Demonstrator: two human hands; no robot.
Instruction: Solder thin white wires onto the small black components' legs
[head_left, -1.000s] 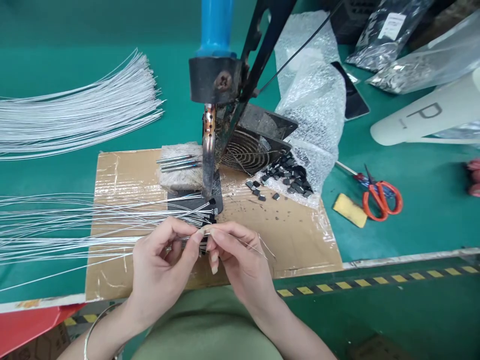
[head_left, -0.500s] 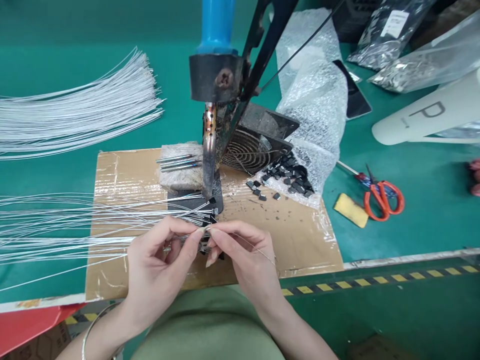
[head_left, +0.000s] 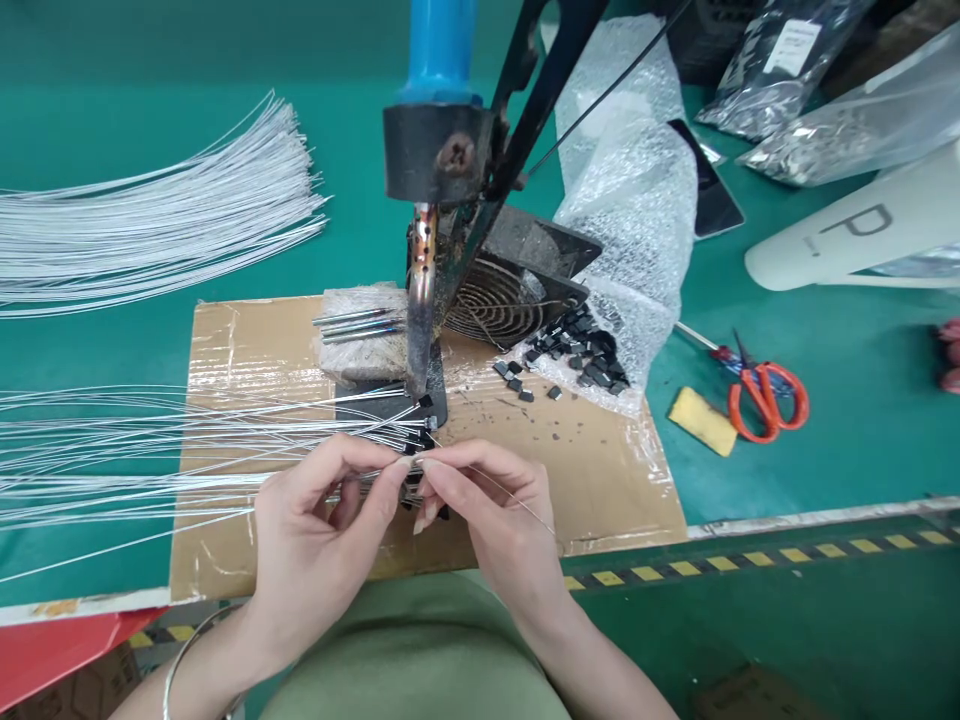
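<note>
My left hand [head_left: 330, 530] is closed in a pinch just below the soldering iron [head_left: 422, 270]; what its fingertips hold is too small to make out. Right beside it, fingertips almost touching, my right hand [head_left: 499, 510] pinches too. A thin wire [head_left: 525, 503] passes along the right fingers and trails over the back of that hand. Behind both hands lie white wires [head_left: 300, 432] with black pieces [head_left: 421, 432] at their right ends, partly hidden by my fingers. The iron's blue handle is clamped upright, with its tip pointing down above those ends.
A cardboard sheet [head_left: 600, 480] covers the bench under the work. Behind are a fan [head_left: 499, 300] and a bubble-wrap bag [head_left: 630, 220] spilling black pieces [head_left: 592, 360]. Orange scissors [head_left: 765, 400] and a yellow sponge [head_left: 703, 421] lie right; a white wire bundle [head_left: 165, 230] lies left.
Both hands keep their pinch in nearly the same place. The view has shifted very slightly; nothing else has visibly moved.
</note>
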